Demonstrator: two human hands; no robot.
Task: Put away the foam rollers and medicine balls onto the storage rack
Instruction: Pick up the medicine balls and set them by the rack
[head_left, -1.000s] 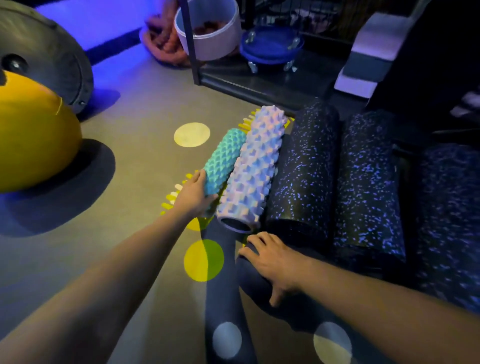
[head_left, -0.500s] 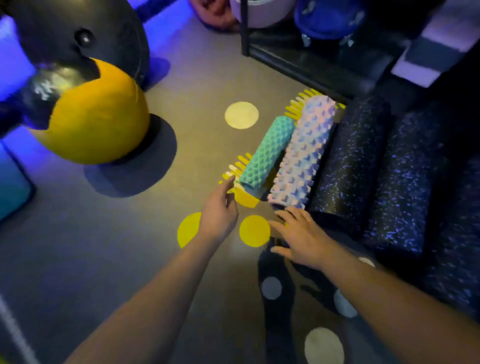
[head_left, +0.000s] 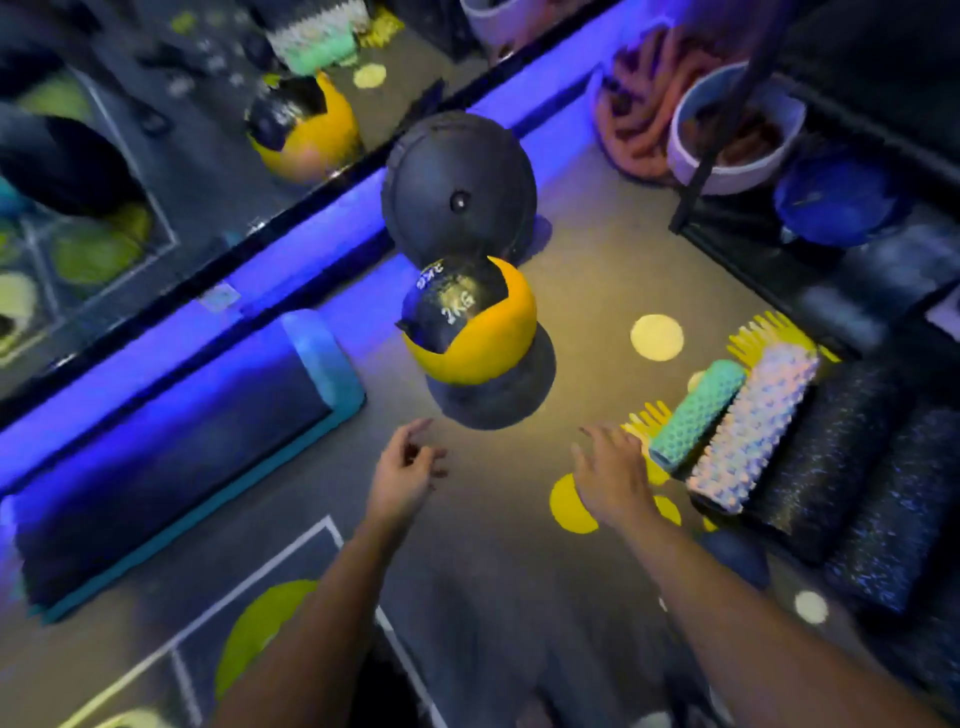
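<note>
Pretty much just bare forearms (head_left: 322, 603) coming in from 6 o'clock, ending in a bare left hand (head_left: 402, 480) and right hand (head_left: 613, 480), fingers a bit blurry.

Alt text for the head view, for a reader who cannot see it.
The left hand and right hand, both empty, are held out over a gym floor near a yellow medicine ball marked 2KG, a black ball behind it. At right, a teal roller, a pale knobbed roller and black speckled rollers lie side by side.

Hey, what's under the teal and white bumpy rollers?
A yellow toothed mat sticks out beyond both ends of the teal roller and white roller; its middle is hidden beneath them.
</note>
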